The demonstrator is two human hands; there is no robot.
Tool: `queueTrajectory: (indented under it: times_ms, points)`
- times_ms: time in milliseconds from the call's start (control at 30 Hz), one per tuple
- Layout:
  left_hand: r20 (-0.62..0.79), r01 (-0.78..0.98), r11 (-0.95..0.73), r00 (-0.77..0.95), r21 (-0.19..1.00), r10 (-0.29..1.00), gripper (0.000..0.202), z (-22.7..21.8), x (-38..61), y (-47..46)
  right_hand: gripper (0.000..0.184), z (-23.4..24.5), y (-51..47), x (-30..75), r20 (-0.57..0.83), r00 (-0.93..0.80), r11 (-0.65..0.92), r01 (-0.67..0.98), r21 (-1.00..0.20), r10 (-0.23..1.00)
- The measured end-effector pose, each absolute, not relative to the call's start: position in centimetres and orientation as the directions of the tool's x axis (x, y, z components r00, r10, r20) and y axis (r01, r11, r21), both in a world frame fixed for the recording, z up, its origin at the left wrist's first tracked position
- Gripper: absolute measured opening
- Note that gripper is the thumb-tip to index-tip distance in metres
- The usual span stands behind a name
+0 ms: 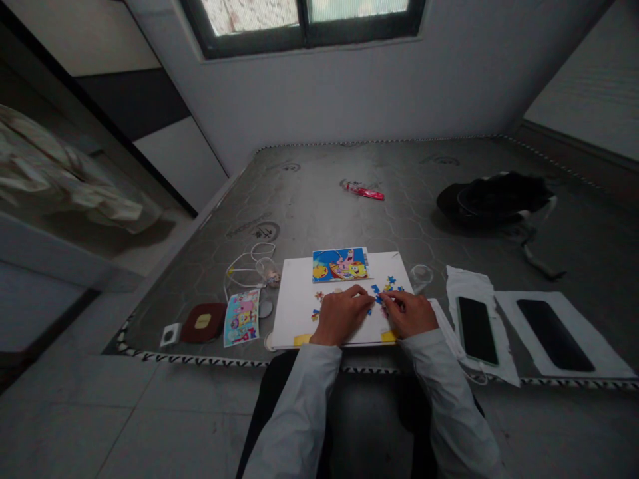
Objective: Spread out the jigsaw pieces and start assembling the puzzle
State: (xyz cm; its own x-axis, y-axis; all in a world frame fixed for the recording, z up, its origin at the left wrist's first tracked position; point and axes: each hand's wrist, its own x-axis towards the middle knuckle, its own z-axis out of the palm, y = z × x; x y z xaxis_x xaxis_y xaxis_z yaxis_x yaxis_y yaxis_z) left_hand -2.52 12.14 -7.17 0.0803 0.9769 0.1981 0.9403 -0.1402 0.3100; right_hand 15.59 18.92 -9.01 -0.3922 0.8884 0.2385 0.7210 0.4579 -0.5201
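A white board (294,293) lies before me with small jigsaw puzzle pieces (392,282) scattered on it, mostly blue and yellow. My right hand (410,314) pinches a blue puzzle piece (377,293) between thumb and fingertips, just above the board. Close by on its left, my left hand (343,314) is closed, fingers bent and pressed together near the pieces; what is under its fingertips is hidden. Behind both hands a cartoon picture card (340,265) rests at the board's far edge. A few more loose pieces (315,314) lie left of my left hand.
Left of the board are a cartoon sheet (242,318), a brown box (204,323) and a white cable (239,271). To the right lie a phone (477,331) and a dark flat device (555,334). A red packet (363,191) and black bag (499,198) are farther back.
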Motion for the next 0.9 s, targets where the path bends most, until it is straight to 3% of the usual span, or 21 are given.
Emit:
queueTrajectory:
  times_ms: [167, 333, 500, 900]
  points:
    - [0.165, 0.948, -0.178, 0.137, 0.264, 0.977, 0.024, -7.3, -3.1, 12.2, 0.030, -8.8, 19.0, 15.7, 0.228, -0.395, 0.454, 0.727, -0.515, 0.890]
    - [0.198, 0.932, -0.152, 0.089, 0.330, 0.976, 0.023, -7.2, -3.8, 12.1, 0.031, -8.6, 19.1, 16.1, 0.233, -0.424, 0.480, 0.709, -0.516, 0.875]
    - [0.185, 0.894, -0.185, 0.117, 0.409, 0.976, 0.024, -6.9, -4.6, 11.9, 0.025, -9.0, 19.2, 16.4, 0.170, -0.572, 0.569, 0.645, -0.510, 0.802]
    - [0.198, 0.871, -0.237, 0.166, 0.430, 0.966, 0.029, -7.4, -5.7, 11.7, 0.013, -8.2, 18.8, 15.7, 0.063, -0.662, 0.624, 0.664, -0.412, 0.747]
